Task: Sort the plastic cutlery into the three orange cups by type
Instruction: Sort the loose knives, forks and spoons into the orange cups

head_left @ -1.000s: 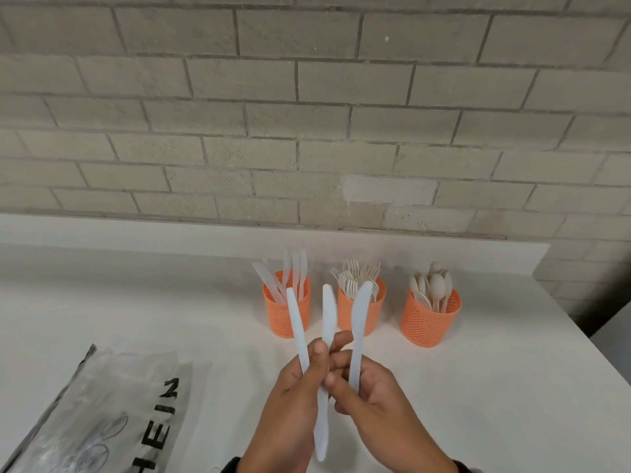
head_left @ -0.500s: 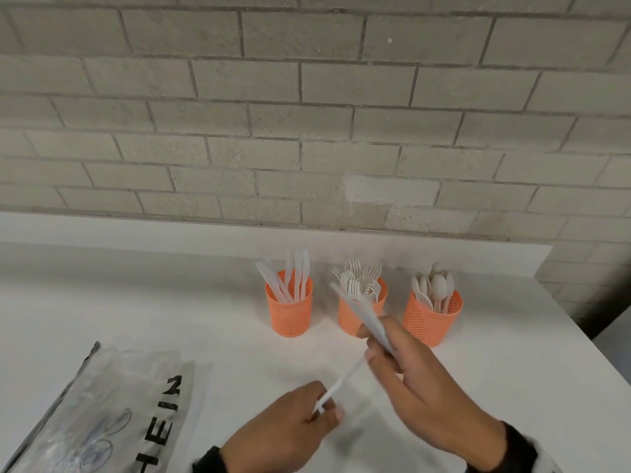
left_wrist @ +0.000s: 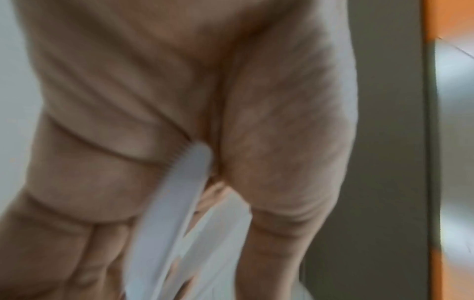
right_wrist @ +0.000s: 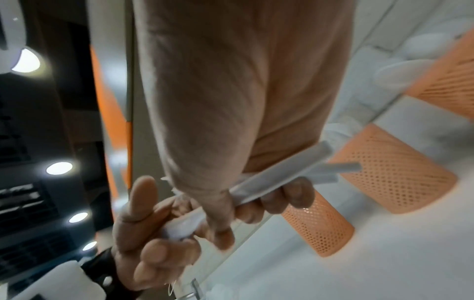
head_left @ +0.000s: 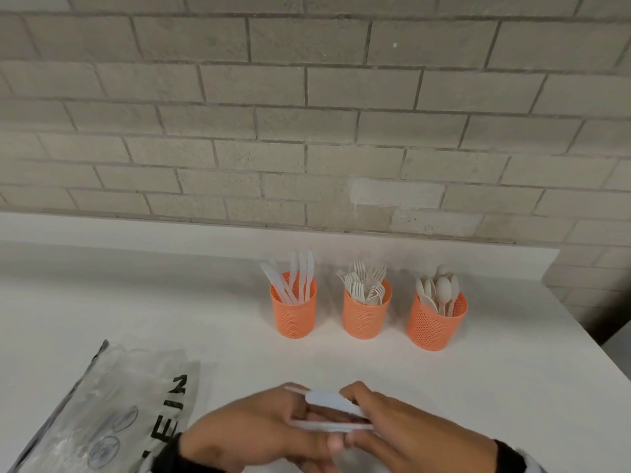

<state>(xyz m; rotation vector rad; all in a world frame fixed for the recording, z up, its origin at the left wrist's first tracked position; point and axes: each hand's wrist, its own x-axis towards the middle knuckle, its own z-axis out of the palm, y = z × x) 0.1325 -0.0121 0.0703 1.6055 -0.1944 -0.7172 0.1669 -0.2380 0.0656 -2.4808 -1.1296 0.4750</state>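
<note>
Three orange mesh cups stand in a row near the wall: knives in the left cup (head_left: 294, 314), forks in the middle cup (head_left: 366, 317), spoons in the right cup (head_left: 435, 326). Low at the table's front, my left hand (head_left: 259, 428) and right hand (head_left: 406, 433) meet and together hold a few white plastic knives (head_left: 327, 400), which lie roughly level between them. In the left wrist view, a serrated knife blade (left_wrist: 179, 192) runs against my palm. The knife handles (right_wrist: 282, 176) stick out past curled fingers in the right wrist view, with an orange cup (right_wrist: 392, 174) beyond.
A clear plastic bag (head_left: 102, 404) with black lettering lies at the front left of the white table (head_left: 478, 387). A grey brick wall backs the table. The table's right edge falls away just beyond the spoon cup.
The knives were held upright and fanned out, then split between the hands. Now both hands have dropped low and come together, with the knives gathered level between them.
</note>
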